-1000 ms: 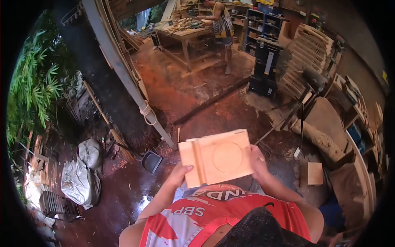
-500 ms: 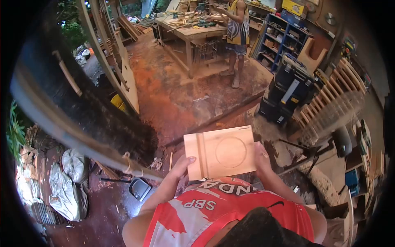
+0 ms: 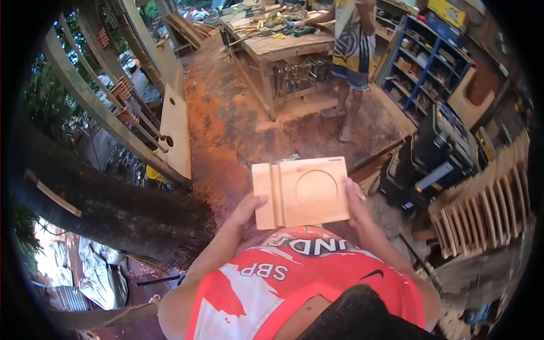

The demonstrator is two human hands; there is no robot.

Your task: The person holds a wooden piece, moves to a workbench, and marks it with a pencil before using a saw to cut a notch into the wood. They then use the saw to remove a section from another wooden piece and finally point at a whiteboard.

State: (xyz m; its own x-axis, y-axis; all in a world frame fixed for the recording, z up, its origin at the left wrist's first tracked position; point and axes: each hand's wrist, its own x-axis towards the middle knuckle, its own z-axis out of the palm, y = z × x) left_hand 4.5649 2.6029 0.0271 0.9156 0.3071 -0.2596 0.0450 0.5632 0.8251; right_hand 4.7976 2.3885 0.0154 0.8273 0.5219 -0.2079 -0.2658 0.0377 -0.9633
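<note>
A pale wooden board (image 3: 309, 192) is held up in front of my chest, with a round recess on its right part, a groove across its left part and a small slot near its top right corner. My left hand (image 3: 248, 208) grips the left edge, thumb on the face. At the right edge, my right hand (image 3: 357, 203) closes round the side, its fingers partly hidden behind the wood.
A workbench (image 3: 294, 45) with tools stands ahead, and another person (image 3: 350, 56) is beside it. Blue shelves (image 3: 422, 62), black toolboxes (image 3: 433, 153) and curved wooden slats (image 3: 481, 209) are to the right. A tree trunk (image 3: 113, 204) lies left.
The view has shifted forward and nearer the workbench. Both hands still hold the board, which appears slightly higher and more level. The other person's arm now reaches toward the bench.
</note>
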